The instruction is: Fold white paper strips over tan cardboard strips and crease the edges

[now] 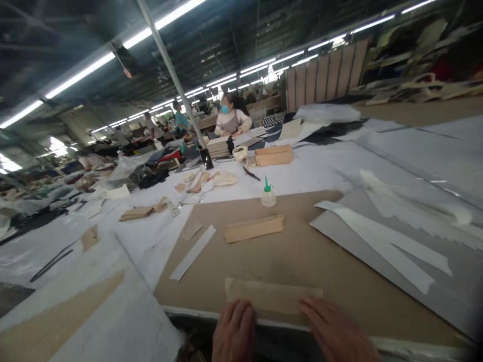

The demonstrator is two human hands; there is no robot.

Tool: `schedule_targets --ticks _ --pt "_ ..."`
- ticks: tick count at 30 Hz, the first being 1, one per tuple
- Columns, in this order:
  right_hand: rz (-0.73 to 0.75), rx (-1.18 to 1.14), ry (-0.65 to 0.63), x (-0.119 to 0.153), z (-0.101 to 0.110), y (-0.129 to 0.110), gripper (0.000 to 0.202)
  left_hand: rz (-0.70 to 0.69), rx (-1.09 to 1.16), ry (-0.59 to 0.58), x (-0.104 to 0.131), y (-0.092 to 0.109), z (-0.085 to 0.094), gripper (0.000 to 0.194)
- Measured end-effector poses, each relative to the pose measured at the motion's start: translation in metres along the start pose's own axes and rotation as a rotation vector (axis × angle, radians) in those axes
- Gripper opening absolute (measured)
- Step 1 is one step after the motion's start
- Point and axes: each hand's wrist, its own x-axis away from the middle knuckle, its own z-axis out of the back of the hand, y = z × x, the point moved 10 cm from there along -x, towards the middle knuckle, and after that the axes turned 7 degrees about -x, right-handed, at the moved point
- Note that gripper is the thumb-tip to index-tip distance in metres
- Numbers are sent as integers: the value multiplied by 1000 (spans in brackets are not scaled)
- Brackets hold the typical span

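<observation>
A long tan strip (273,295) lies flat on the brown board (298,256) near its front edge. My left hand (234,329) rests at the strip's left end, fingers close together on its lower edge. At the right end, my right hand (334,327) has its fingertips on the strip, fingers pressed together. Farther back sits a small stack of tan pieces (254,229). To its left is a narrow white strip (193,252). A clear bottle with a green nozzle (268,196) stands at the board's back edge.
On the right, white strips (381,244) lie over a grey sheet (426,281). Behind are an orange-tan stack (273,155), fabric scraps (196,182) and a metal pole (173,75). A masked person (233,120) is across the table.
</observation>
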Motion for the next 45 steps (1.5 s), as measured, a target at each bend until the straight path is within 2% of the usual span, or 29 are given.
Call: schedule_targets --ticks 3,5,7,9,11,13,14,16,18,20,22,24,26,28,30,34,37,41,45 --pt "-61 -123 19 -3 19 7 28 -75 -152 75 0 11 17 22" --pt "-107 -197 66 -4 36 14 26 -116 -195 47 -3 12 20 21" --pt "-164 -223 123 1 52 24 25 -195 -226 -17 -7 10 15 21" --pt "-233 -205 183 12 68 36 25 -298 -248 -22 -14 8 11 24" --pt "-309 -166 228 26 83 50 25 -367 -225 6 -31 10 6 23" --pt "-373 -115 265 42 97 64 25 -364 -128 1 -58 21 -1 22" --pt "-406 -88 279 51 103 70 25 -340 -45 -22 -73 31 -6 20" --pt "-465 -36 299 67 114 83 24 -283 170 -126 -106 65 -20 17" --pt "-510 10 318 80 125 94 25 -239 370 -308 -134 111 -44 16" --pt "-530 47 332 90 133 102 24 -157 469 -410 -164 151 -67 13" --pt "-529 73 349 95 142 106 24 -167 475 -430 -194 191 -85 10" --pt "-522 90 365 99 149 107 25 -198 458 -410 -222 222 -99 15" --pt "-524 105 364 103 154 110 25 -209 422 -396 -244 243 -112 24" --pt "-531 119 358 109 156 113 24 -198 382 -395 -258 255 -123 28" --pt "-531 129 353 114 156 116 22 -181 360 -406 -263 261 -131 24" --pt "-520 157 380 119 158 121 21 -151 403 -435 -262 263 -140 4" --pt "-516 166 371 115 159 125 21 -96 503 -446 -262 258 -146 15" --pt "-545 154 371 102 167 141 22 44 734 -472 -270 239 -155 16" --pt "-584 92 345 82 161 179 25 280 1078 -515 -273 205 -166 6"
